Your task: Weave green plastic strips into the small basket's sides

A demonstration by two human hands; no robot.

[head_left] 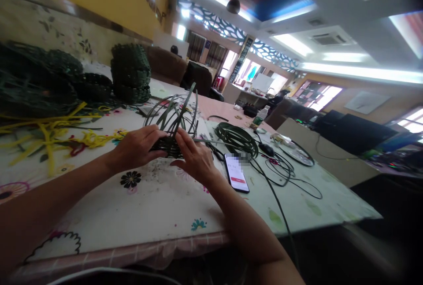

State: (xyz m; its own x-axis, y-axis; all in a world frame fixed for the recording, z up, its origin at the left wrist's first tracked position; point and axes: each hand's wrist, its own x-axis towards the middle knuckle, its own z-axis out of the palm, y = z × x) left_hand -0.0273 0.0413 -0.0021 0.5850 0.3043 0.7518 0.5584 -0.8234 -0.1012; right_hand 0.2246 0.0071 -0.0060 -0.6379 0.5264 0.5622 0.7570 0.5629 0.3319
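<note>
A small dark green basket [167,147], partly woven from flat strips, stands on the table between my hands. Its loose upright strips [175,113] fan upward and bend over at the top. My left hand [139,147] grips the basket's left side, thumb along the near wall and fingers over the rim. On the right side my right hand [194,155] is closed on the basket, with its fingertips at the base of an upright strip. A long strip runs off to the right past my right hand. The far side of the basket is hidden.
A phone [236,174] lies right of my right hand, near a coil of green strip [236,138]. Finished woven baskets [130,73] and yellow strips [49,139] are at the left. A bottle [260,116] and a mouse [266,149] stand farther right.
</note>
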